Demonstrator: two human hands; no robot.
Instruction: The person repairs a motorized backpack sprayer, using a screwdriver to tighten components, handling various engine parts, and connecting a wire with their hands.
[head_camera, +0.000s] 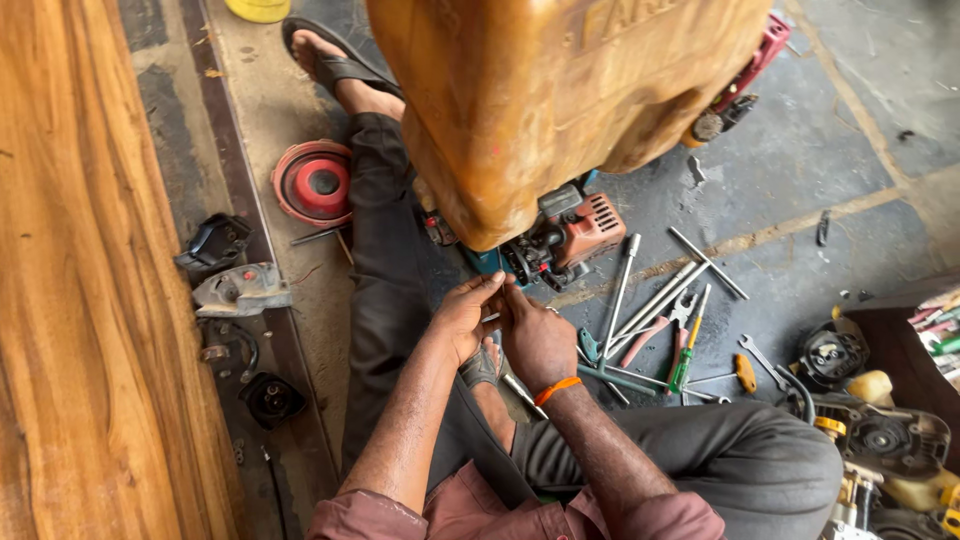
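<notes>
Fingertips of my left hand (462, 318) and right hand (537, 340) meet over my lap, both pinched on a small metal part (492, 317), too tiny to identify, just below the red engine (570, 235) and orange tank (560, 90). I judge it light, rigid, likely greasy; hold its ends
</notes>
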